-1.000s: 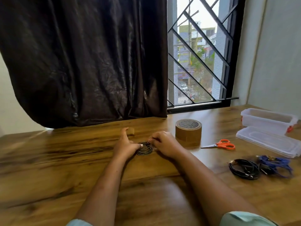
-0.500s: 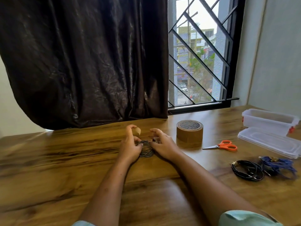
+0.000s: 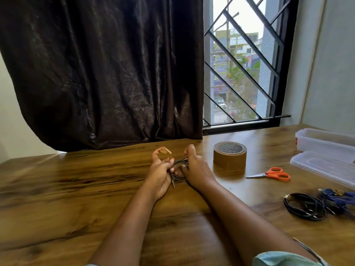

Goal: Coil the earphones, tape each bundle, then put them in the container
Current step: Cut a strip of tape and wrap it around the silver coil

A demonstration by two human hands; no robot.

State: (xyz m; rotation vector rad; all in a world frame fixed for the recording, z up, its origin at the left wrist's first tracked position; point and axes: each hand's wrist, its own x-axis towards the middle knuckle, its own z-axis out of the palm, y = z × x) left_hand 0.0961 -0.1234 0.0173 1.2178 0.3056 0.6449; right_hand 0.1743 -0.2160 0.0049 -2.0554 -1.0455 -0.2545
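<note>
The black coiled earphone cable [image 3: 178, 170] sat low over the middle of the brown wooden table [image 3: 76, 189]. The left hand [image 3: 160, 169] and right hand [image 3: 196, 169] clamped it from either side, likely so the loops could not spring apart. A short strip of brown tape [image 3: 165, 150] clung to the left hand's raised fingertips, probably ready for wrapping. The clear plastic container [image 3: 324, 141] stood well apart, at the right.
</note>
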